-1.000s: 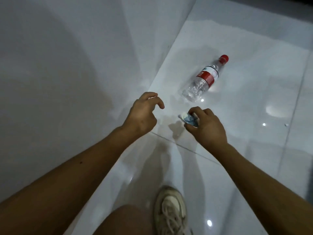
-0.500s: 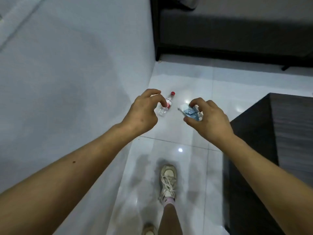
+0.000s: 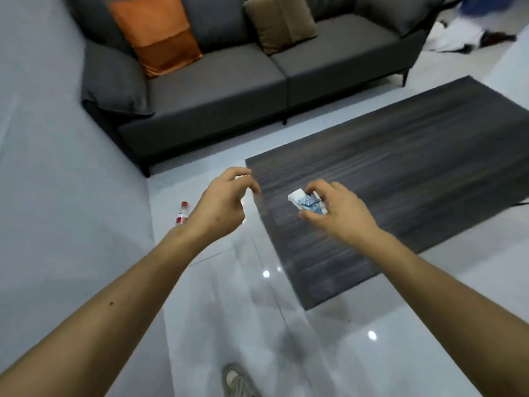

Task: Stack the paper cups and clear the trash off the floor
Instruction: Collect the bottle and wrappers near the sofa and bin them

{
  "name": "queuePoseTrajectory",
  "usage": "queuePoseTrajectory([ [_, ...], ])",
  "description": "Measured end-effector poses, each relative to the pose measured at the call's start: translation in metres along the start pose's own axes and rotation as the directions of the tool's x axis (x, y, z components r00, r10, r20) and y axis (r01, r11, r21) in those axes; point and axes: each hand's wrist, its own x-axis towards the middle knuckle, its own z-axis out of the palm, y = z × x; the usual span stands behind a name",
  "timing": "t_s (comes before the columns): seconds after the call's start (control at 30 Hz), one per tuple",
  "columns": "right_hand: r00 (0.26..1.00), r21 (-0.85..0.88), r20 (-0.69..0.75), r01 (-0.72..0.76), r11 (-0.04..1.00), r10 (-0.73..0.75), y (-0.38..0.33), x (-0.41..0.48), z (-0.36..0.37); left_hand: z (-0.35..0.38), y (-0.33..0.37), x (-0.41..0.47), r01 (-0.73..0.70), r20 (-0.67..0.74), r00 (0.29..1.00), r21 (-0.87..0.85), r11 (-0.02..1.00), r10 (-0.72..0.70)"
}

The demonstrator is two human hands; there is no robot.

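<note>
No legible text — perhaps blur.

Single head-worn view, looking forward and down, hands near, sofa (image 3: 229, 81) well beyond

Both forearms bare, no sleeves in frame. No rings, watch or bands seen on left hand (image 3: 221, 206) or right hand (image 3: 337, 214). Small dark mole on left forearm (image 3: 111, 303), roughly mid-length. One shoe (image 3: 237, 381) at bottom edge: pale, off-white, worn look, laces faintly visible; motion blur hides finer detail. Rest of clothing out of frame.
</note>
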Motion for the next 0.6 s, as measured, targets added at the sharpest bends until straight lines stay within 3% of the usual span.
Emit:
queuePoseTrajectory([
  [0.17,0.976,0.048,-0.122,-0.176,0.983,0.18,0.115,-0.108,-0.109,0.084,0.177,0.008,-0.208,0.075,0.973,-0.11,0.972,0.216],
  [0.37,0.84,0.1,-0.314,-0.434,0.895,0.442,0.272,-0.241,-0.225,0.2,0.395,0.013,-0.391,0.154,0.884,-0.275,0.878,0.441],
  [0.6,0.659,0.196,-0.372,-0.633,0.749,0.654,0.407,-0.337,-0.313,0.289,0.57,0.032,-0.633,0.289,0.645,-0.317,0.706,0.708],
])
